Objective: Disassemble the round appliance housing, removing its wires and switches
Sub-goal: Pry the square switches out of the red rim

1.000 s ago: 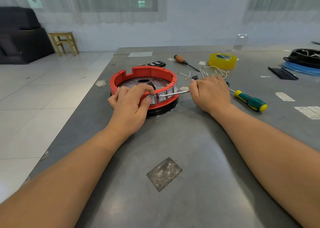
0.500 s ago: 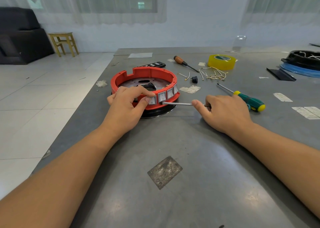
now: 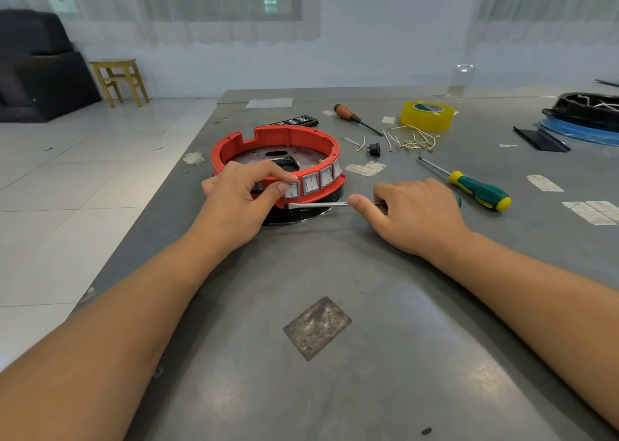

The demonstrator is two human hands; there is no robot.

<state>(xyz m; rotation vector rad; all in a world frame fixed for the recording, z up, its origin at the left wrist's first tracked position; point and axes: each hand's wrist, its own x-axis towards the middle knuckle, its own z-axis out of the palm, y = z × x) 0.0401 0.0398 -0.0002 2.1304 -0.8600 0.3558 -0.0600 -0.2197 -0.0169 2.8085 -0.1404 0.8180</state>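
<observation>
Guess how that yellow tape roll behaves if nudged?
The yellow tape roll lies flat on the table, so it would probably slide, not roll. It looks hollow, likely light for its size. Loose wire pieces beside it would likely scatter.

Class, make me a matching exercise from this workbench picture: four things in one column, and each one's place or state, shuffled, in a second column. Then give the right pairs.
Things:
1. red housing
2. tape roll
3. green screwdriver
4. loose wires

Places or states:
A. lying free to the right of the right hand
B. held steady by the left hand
C. scattered in front of the tape roll
D. standing flat at the far side of the table

Pairs: 1-B, 2-D, 3-A, 4-C
</observation>
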